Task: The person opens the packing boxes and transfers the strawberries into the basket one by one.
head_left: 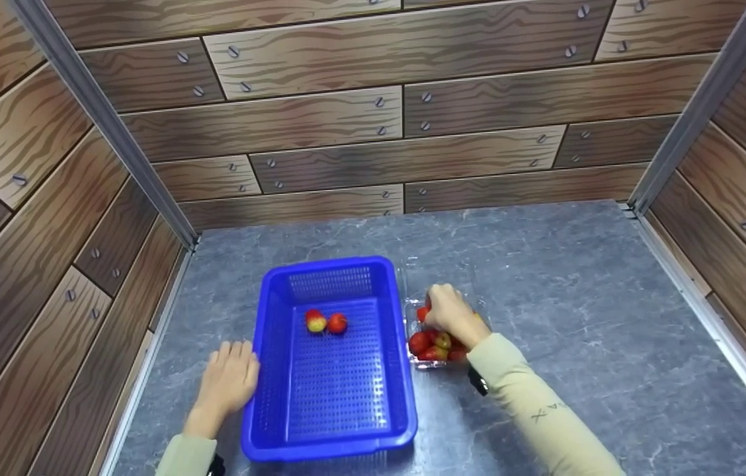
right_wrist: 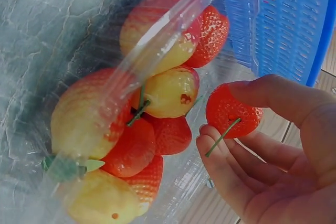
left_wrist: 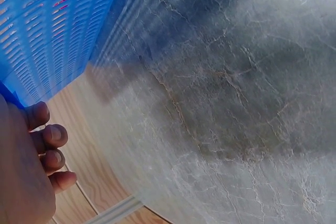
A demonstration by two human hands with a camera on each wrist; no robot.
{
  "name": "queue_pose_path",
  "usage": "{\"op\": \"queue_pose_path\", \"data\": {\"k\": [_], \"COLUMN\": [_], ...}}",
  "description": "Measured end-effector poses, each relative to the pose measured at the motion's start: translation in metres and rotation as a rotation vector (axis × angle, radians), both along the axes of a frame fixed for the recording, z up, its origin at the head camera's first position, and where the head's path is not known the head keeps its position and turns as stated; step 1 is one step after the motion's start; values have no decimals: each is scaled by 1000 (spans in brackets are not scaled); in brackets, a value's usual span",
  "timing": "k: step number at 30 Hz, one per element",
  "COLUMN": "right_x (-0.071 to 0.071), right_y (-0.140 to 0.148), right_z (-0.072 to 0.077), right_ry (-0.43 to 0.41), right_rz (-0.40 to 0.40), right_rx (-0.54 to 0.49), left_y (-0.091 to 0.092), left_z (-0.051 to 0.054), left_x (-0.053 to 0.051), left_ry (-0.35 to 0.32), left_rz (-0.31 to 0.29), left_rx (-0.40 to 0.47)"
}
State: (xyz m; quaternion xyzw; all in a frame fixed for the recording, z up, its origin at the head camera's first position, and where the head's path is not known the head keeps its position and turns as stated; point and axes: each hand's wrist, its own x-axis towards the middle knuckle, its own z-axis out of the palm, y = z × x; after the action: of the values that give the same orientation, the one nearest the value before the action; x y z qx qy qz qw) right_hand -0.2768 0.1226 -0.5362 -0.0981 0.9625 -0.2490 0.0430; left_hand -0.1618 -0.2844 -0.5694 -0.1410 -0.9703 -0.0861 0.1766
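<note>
My right hand (head_left: pixel 452 312) is over a clear plastic box (head_left: pixel 427 365) holding several red and yellow fruits (head_left: pixel 438 342). Between its thumb and fingers it pinches a small red fruit (right_wrist: pixel 218 109) with a green stem, seen best in the right wrist view. To the left stands a blue perforated basket (head_left: pixel 330 452). In it lie a red-and-yellow fruit (head_left: pixel 315 322) and a red fruit (head_left: pixel 338 323), side by side. My left hand (head_left: pixel 231 378) rests against the basket's left rim with relaxed fingers; its thumb is hidden.
The box's transparent lid (head_left: pixel 439 274) lies folded back behind it. A grey marbled tabletop (head_left: pixel 565 284) carries everything. Wood-patterned walls (head_left: pixel 320 119) enclose the back and both sides, with metal rails (head_left: pixel 697 99) at the corners.
</note>
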Motion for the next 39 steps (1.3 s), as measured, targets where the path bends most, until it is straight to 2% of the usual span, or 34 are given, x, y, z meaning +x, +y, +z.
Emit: {"op": "queue_pose_path", "data": {"k": [7, 20, 29, 34, 39], "right_x": [-3, -12, -13, -14, -15], "right_y": [1, -11, -31, -42, -52], "right_z": [9, 31, 46, 47, 40], "right_ry": [-3, 55, 158, 180, 200], "right_rz": [10, 34, 76, 100, 133], "right_rx": [-28, -78, -25, -59, -112], "left_y": [1, 1, 1, 0, 0], "left_z": [0, 1, 0, 0, 0], "left_x": [0, 0, 0, 0, 0], "left_ry": [-13, -22, -12, -14, -2], "left_rz": [5, 4, 6, 8, 1], "left_rx": [0, 14, 15, 15, 13]}}
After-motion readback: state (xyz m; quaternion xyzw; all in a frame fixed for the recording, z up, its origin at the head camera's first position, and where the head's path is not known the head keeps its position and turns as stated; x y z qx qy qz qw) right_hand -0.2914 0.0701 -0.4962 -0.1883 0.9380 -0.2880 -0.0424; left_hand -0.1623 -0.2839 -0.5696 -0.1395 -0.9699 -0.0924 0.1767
